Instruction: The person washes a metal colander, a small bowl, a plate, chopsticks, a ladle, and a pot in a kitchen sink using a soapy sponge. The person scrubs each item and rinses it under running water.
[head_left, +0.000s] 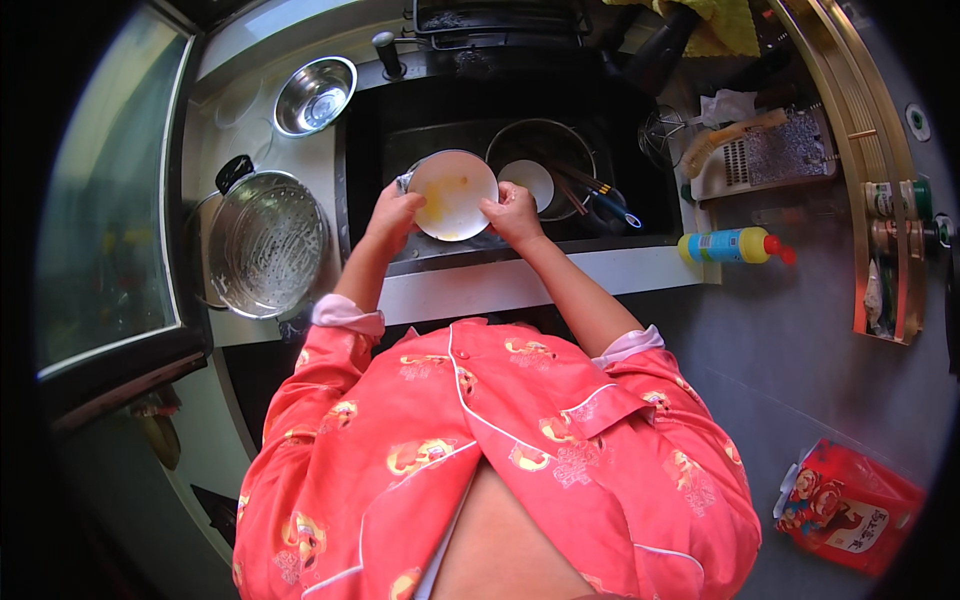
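Observation:
Above the dark sink (442, 135), I hold a small round white dish (452, 202) with yellow residue on its face. My left hand (391, 216) grips its left rim, thumb on top. A bit of something silvery (403, 182) shows by those fingers; I cannot tell what it is. My right hand (517, 215) pinches the right rim. Just beyond it, a metal pot (495, 139) stands in the sink. Within the pot's outline are another white dish (534, 182), partly hidden by my right hand, and several chopsticks (574, 191). A dark-handled utensil (619, 210) lies across the pot's right side.
Left of the sink are a wet steel colander (266, 244) and a steel bowl (315, 97). A yellow-and-blue squeeze bottle (724, 246) lies right, below a box grater (780, 157), a brush (731, 139) and a whisk (661, 133). A spice rack (892, 285) and red bag (847, 506) are farther right.

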